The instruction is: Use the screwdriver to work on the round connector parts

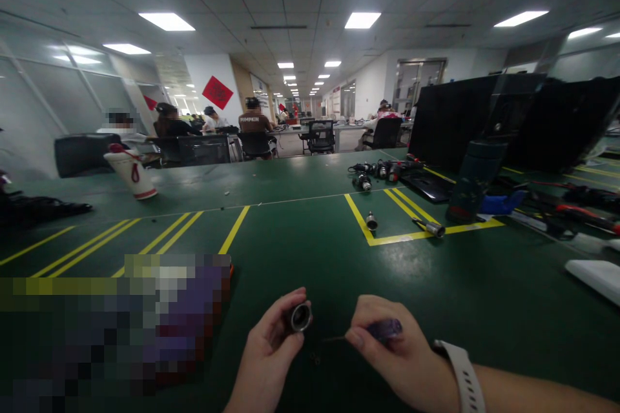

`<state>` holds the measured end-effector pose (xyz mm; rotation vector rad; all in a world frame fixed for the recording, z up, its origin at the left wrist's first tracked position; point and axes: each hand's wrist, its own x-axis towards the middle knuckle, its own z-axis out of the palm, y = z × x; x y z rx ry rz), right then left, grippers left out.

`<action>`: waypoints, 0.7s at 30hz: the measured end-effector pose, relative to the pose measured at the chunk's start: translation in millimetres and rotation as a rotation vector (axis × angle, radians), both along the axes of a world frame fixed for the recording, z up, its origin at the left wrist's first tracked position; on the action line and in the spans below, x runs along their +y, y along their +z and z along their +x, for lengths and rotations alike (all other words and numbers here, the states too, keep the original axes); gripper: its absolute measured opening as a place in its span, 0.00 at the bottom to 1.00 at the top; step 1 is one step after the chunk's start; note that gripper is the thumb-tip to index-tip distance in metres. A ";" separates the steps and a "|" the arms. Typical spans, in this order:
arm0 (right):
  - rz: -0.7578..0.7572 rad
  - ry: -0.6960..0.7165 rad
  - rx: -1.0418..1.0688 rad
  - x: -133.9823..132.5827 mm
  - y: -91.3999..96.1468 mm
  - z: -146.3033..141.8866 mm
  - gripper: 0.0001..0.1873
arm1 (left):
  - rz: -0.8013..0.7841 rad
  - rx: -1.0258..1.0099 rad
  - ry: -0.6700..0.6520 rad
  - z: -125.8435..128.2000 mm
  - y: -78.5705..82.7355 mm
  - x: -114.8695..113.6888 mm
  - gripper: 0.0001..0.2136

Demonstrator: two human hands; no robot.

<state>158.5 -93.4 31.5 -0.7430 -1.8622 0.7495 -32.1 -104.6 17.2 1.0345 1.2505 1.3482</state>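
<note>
My left hand (274,342) grips a round metal connector shell (301,317) between fingers and thumb, its open end facing me. In my right hand (387,342) is a small screwdriver (387,329) with a dark purple handle; its thin shaft points left towards the shell, with a gap between them. A few tiny parts (316,358) lie on the green table below the gap, too small to name. Farther off, one metal connector (371,221) stands inside the yellow tape lines, and another connector (434,228) lies on its side to its right.
Cables with metal connectors (363,177) lie beyond the tape on the green table (290,251). A dark bottle (477,181) and black monitors (450,122) stand at right. A pale cup (130,171) stands at left. A blurred-out purple object (194,316) lies near my left hand. People sit farther back.
</note>
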 end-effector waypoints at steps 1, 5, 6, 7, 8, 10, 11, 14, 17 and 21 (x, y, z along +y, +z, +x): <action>0.019 -0.001 -0.004 -0.7 0.8 0.3 0.13 | -0.003 -0.007 0.001 0.2 0.4 -0.3 0.16; -0.021 -0.012 -0.019 -0.9 1.5 -1.3 0.14 | -0.027 -0.019 -0.004 1.2 2.2 -0.7 0.16; -0.046 -0.005 -0.016 -0.4 0.9 -2.1 0.14 | -0.030 -0.018 -0.002 1.4 2.5 -0.6 0.16; -0.069 0.002 -0.013 0.3 0.0 -2.9 0.14 | -0.033 -0.017 0.001 1.5 2.9 -0.6 0.16; -0.088 0.011 -0.014 0.9 -1.0 -3.6 0.14 | -0.034 -0.015 0.002 1.6 3.2 -0.7 0.16; -0.115 0.030 -0.026 1.9 -3.2 -4.7 0.14 | -0.038 -0.012 -0.001 1.6 3.6 -0.7 0.16; -0.122 0.038 -0.037 2.1 -4.3 -5.1 0.14 | -0.040 -0.009 -0.003 1.5 3.8 -0.7 0.16; -0.134 0.054 -0.073 1.4 -6.4 -6.0 0.14 | -0.038 -0.005 -0.006 1.2 3.9 -0.2 0.15; -0.174 0.023 -0.124 -0.1 -5.8 -6.9 0.13 | -0.029 -0.007 -0.012 0.9 3.4 0.4 0.15; -0.299 -0.013 -0.164 0.9 -1.9 -8.1 0.14 | -0.020 -0.011 -0.016 0.5 2.2 0.8 0.16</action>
